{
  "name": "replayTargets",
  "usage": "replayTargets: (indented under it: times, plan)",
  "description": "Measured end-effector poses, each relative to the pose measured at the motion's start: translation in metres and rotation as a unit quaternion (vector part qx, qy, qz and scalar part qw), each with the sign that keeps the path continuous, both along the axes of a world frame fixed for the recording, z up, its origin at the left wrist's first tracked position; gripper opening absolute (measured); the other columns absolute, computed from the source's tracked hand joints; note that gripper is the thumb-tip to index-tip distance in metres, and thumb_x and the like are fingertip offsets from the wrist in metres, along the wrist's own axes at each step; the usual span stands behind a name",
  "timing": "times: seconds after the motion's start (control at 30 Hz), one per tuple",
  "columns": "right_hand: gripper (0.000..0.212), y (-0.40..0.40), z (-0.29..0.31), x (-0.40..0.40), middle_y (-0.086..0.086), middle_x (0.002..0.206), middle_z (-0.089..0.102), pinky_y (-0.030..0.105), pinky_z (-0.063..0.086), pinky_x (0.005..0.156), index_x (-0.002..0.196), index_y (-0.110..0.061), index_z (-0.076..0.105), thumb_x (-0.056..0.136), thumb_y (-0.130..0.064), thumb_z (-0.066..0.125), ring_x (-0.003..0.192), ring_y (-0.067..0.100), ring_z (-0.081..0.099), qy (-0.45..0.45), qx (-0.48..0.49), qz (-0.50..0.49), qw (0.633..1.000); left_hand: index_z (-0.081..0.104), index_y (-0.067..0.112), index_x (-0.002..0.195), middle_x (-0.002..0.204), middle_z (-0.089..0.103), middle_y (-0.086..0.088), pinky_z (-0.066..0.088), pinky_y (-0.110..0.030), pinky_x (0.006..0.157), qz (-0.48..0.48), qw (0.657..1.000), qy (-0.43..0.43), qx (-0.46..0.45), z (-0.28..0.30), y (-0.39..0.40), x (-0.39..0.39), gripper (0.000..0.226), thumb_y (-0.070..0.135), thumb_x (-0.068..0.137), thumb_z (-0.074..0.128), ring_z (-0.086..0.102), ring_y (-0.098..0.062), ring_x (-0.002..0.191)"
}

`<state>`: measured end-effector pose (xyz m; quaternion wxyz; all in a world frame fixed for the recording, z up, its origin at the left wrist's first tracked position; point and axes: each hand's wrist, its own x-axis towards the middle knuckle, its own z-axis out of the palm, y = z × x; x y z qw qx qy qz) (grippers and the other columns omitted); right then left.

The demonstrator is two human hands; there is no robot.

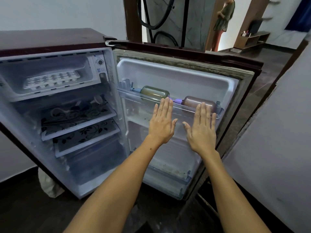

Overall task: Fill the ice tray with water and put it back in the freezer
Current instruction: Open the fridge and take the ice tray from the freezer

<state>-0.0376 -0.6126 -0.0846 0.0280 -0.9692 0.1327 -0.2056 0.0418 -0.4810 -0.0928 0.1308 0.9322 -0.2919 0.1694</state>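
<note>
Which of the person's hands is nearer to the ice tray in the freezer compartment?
Left. The left hand is held flat before the open door, to the right of and below the ice tray; the right hand is farther right again.

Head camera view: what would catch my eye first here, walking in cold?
Two flat, empty hands, left hand and right hand, held out before the open fridge door. Behind them, two bottles lie on their sides in the door shelf. At upper left, a white ice tray sits in the freezer compartment.

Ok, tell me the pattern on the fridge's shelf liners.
The shelf liners show a dark floral scroll pattern on a pale ground; the head view shows it.
</note>
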Motion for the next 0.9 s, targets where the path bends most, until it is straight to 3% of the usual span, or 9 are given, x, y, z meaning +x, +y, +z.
replayTargets:
  times: [0.1, 0.17, 0.23, 0.3, 0.4, 0.47, 0.7, 0.9]
  plan:
    - [0.077, 0.005, 0.0, 0.001, 0.01, 0.158, -0.016, 0.035, -0.02, 0.114, 0.15, -0.007, -0.01, 0.097, -0.053, 0.024, 0.144, 0.02, -0.023, -0.01, 0.026, -0.005, 1.0, -0.003, 0.008, 0.15, 0.159, -0.006, -0.009, -0.006, -0.036, 0.12, -0.031, 0.998, 0.026, -0.037, 0.013, 0.011, -0.003, 0.064, 0.04, 0.101, 0.024, -0.009, -0.02, 0.146]
    - [0.082, 0.013, 0.003, 0.003, 0.011, 0.158, -0.015, 0.034, -0.019, 0.113, 0.15, -0.005, -0.008, 0.096, -0.053, 0.03, 0.144, 0.022, -0.021, -0.021, 0.084, -0.008, 0.996, 0.005, 0.009, 0.15, 0.16, 0.002, -0.005, -0.006, -0.031, 0.119, -0.034, 0.983, 0.075, -0.165, 0.019, 0.031, -0.012, 0.062, 0.041, 0.101, 0.024, -0.004, -0.013, 0.147]
    - [0.085, 0.028, 0.01, 0.009, 0.012, 0.159, -0.013, 0.034, -0.015, 0.114, 0.151, -0.004, -0.003, 0.093, -0.054, 0.036, 0.145, 0.022, -0.018, -0.044, 0.185, -0.016, 0.982, 0.009, 0.014, 0.151, 0.159, 0.005, 0.001, -0.005, -0.026, 0.118, 0.009, 0.946, 0.109, -0.304, 0.02, 0.063, -0.024, 0.061, 0.046, 0.099, 0.021, -0.003, -0.004, 0.145]
    - [0.083, 0.053, 0.019, 0.022, 0.014, 0.16, -0.005, 0.037, -0.01, 0.116, 0.151, -0.003, 0.005, 0.093, -0.052, 0.039, 0.147, 0.024, -0.012, -0.09, 0.277, -0.04, 0.956, 0.012, 0.019, 0.15, 0.159, 0.007, 0.005, -0.002, -0.026, 0.118, 0.075, 0.909, 0.138, -0.386, 0.017, 0.1, -0.026, 0.062, 0.051, 0.098, 0.019, -0.001, 0.001, 0.142]
    - [0.073, 0.107, 0.033, 0.053, 0.015, 0.159, 0.008, 0.038, -0.001, 0.118, 0.149, -0.003, 0.021, 0.094, -0.045, 0.045, 0.148, 0.025, 0.0, -0.175, 0.365, -0.028, 0.914, 0.02, 0.018, 0.149, 0.158, 0.014, 0.004, 0.01, -0.034, 0.12, 0.163, 0.857, 0.171, -0.458, 0.021, 0.159, -0.006, 0.058, 0.045, 0.098, 0.025, 0.01, -0.007, 0.145]
    - [0.068, 0.15, 0.041, 0.08, 0.013, 0.159, 0.012, 0.039, 0.005, 0.119, 0.147, -0.005, 0.026, 0.095, -0.043, 0.045, 0.147, 0.024, 0.005, -0.186, 0.396, 0.027, 0.899, 0.023, 0.016, 0.149, 0.157, 0.02, 0.001, 0.017, -0.033, 0.118, 0.211, 0.829, 0.165, -0.492, 0.027, 0.199, 0.015, 0.056, 0.042, 0.099, 0.028, 0.018, -0.012, 0.144]
    - [0.065, 0.279, 0.055, 0.197, 0.006, 0.156, 0.023, 0.032, 0.019, 0.114, 0.147, -0.012, 0.028, 0.095, -0.046, 0.046, 0.143, 0.019, 0.022, -0.044, 0.472, 0.249, 0.845, 0.026, 0.013, 0.147, 0.153, 0.031, -0.007, 0.027, -0.035, 0.111, 0.323, 0.765, 0.102, -0.547, 0.035, 0.323, 0.104, 0.056, 0.043, 0.099, 0.032, 0.031, -0.022, 0.138]
    - [0.07, 0.342, 0.051, 0.304, 0.005, 0.154, 0.027, 0.037, 0.031, 0.108, 0.148, -0.014, 0.024, 0.094, -0.054, 0.041, 0.138, 0.024, 0.031, 0.075, 0.506, 0.275, 0.814, 0.039, 0.01, 0.139, 0.141, 0.044, -0.009, 0.032, -0.028, 0.099, 0.365, 0.704, 0.093, -0.601, 0.029, 0.4, 0.176, 0.047, 0.036, 0.1, 0.035, 0.043, -0.022, 0.126]
